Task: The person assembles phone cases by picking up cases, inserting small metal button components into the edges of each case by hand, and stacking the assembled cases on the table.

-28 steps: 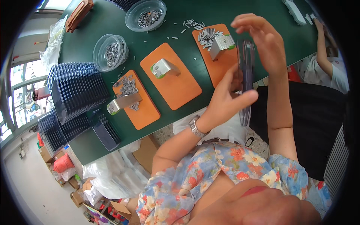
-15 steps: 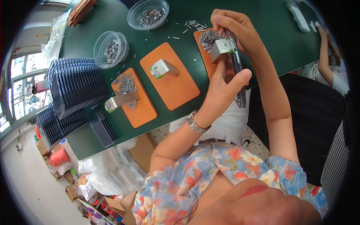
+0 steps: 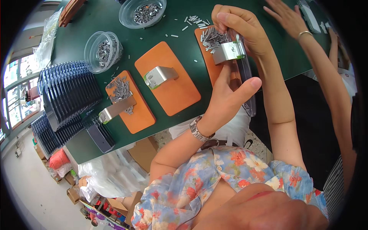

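Observation:
My left hand [image 3: 224,97] grips a long, dark see-through plastic case [image 3: 249,86], its thumb stretched along one side. The case stands on edge against a bent metal bracket [image 3: 229,52] with green tape at its end. That bracket rises from the rightmost orange board [image 3: 207,57], where a pile of small grey metal strips [image 3: 212,39] lies. At the far end of the case, my right hand [image 3: 245,28] is closed in a pinch beside the bracket. What its fingertips hold, if anything, is hidden.
Two more orange boards [image 3: 182,94] with metal brackets lie to the left, one bearing grey strips. Beyond are round clear tubs [image 3: 92,53] of small parts. Stacked dark plastic cases [image 3: 63,96] fill the table's left end. A co-worker's arm [image 3: 320,57] reaches in at right.
A co-worker's arm has come in over the table at the right. The view has shifted slightly. Both my hands keep nearly the same hold at the bracket.

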Motion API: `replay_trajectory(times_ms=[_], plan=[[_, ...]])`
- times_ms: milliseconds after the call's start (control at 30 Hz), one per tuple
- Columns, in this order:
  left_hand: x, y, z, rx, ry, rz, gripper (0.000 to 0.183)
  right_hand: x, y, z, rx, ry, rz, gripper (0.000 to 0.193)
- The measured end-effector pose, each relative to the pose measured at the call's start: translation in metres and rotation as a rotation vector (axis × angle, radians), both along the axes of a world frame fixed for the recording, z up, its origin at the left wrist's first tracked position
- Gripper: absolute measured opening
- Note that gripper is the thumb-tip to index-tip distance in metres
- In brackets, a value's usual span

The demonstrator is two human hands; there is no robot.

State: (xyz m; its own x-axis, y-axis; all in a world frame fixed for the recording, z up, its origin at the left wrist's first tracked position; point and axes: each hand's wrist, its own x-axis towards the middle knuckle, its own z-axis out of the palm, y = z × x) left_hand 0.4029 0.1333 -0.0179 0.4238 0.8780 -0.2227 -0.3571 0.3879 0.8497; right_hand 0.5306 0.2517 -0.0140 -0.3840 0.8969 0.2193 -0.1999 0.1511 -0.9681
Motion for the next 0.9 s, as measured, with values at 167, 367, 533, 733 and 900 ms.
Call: replay_trajectory(times_ms=[167, 367, 533, 733, 900], plan=[[0.002, -0.017, 0.012, -0.025, -0.026, 0.013, 0.059, -0.004, -0.017, 0.001, -0.07, 0.053, -0.001, 0.03], [-0.014, -0.047, 0.037, -0.103, -0.008, -0.049, 0.049, 0.006, -0.051, 0.024, -0.221, -0.067, -0.112, 0.019], [-0.072, -0.079, 0.05, 0.046, -0.094, -0.26, 0.075, 0.027, -0.127, 0.09, 0.192, -0.322, -0.07, 0.022], [-0.157, -0.156, 0.091, 1.082, 1.11, 0.093, 0.092, -0.057, -0.213, 0.084, -0.15, -0.099, -0.088, 0.022], [-0.208, -0.233, 0.111, 1.16, 1.699, 0.21, 0.099, -0.146, -0.273, 0.08, -0.448, 0.229, 0.142, 0.02]])
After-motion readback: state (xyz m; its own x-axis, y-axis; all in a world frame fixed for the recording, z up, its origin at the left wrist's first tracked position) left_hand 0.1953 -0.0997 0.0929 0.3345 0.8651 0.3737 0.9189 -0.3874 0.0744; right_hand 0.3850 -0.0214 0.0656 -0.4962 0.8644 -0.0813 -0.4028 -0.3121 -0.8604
